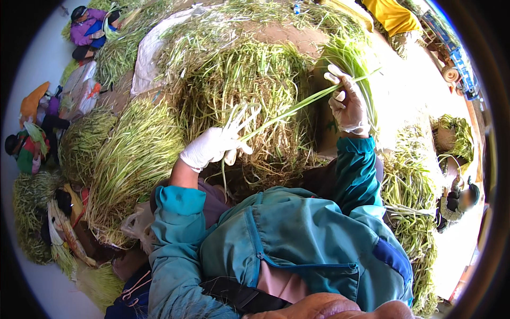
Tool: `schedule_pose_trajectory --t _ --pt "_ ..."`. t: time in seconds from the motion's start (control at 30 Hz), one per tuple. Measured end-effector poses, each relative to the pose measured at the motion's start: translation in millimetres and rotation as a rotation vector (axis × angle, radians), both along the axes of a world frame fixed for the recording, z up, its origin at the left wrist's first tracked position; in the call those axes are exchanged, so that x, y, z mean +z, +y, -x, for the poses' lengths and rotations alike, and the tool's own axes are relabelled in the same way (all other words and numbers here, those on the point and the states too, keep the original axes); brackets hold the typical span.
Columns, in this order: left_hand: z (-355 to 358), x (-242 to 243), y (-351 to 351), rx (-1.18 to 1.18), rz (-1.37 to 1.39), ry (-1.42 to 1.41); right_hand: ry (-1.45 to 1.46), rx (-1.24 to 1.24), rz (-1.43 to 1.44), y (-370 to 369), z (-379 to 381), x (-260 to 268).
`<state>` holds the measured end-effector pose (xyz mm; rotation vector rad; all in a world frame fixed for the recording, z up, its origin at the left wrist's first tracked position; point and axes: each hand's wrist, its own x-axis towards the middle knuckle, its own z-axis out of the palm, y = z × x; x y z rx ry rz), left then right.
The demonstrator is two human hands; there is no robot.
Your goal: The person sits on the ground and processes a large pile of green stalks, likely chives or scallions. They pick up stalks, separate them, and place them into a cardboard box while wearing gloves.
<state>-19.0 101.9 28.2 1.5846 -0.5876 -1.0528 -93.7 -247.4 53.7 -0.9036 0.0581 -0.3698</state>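
Observation:
My left hand (217, 145), in a white glove, holds the lower end of a few long green stalks (293, 109) between thumb and fingers. Pale strips loop over its fingers; a thin one hangs below. My right hand (350, 103), also gloved, is higher and to the right, pinching the stalks near their other end with some fingers raised. The stalks stretch slantwise between both hands. Just behind the right hand lies a bunch of brighter green stalks (350, 56). A large heap of green and brownish stalks (239, 87) rises in front of me.
More stalk heaps lie at my left (133, 155) and right (412, 171). A pale sheet (149, 52) is spread beyond the left heap. People sit at the far left (85, 30) and far right (454, 203). A blue vehicle (458, 60) stands at upper right, near a yellow cover (392, 18).

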Motion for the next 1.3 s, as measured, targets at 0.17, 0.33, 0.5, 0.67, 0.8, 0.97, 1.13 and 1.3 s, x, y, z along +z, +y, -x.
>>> schedule_pose_trajectory --t 0.17,0.33,0.5,0.67,0.8,0.97,1.13,1.3 --pt "2 9 -5 -0.014 -0.029 0.044 0.004 0.017 -0.088 -11 15 2" --pt "1 3 -10 -0.084 0.000 -0.060 0.083 -0.088 0.049 -7 23 7" --pt "3 0 -17 -0.074 0.059 0.030 0.037 0.002 -0.027 -22 28 -2" --pt "5 2 -20 -0.059 0.112 0.052 0.088 -0.045 -0.008 -21 31 -8" --pt "5 3 -22 -0.071 0.081 0.055 0.060 -0.038 -0.022 -25 37 -12" --pt "9 5 -23 -0.024 0.083 0.097 0.021 -0.003 0.023 -34 38 -15" --pt "-2 9 -12 0.119 0.238 0.210 0.019 -0.171 0.131 -63 56 -2" --pt "-20 -19 -14 0.372 0.487 0.394 0.942 0.263 0.685 -5 68 4"
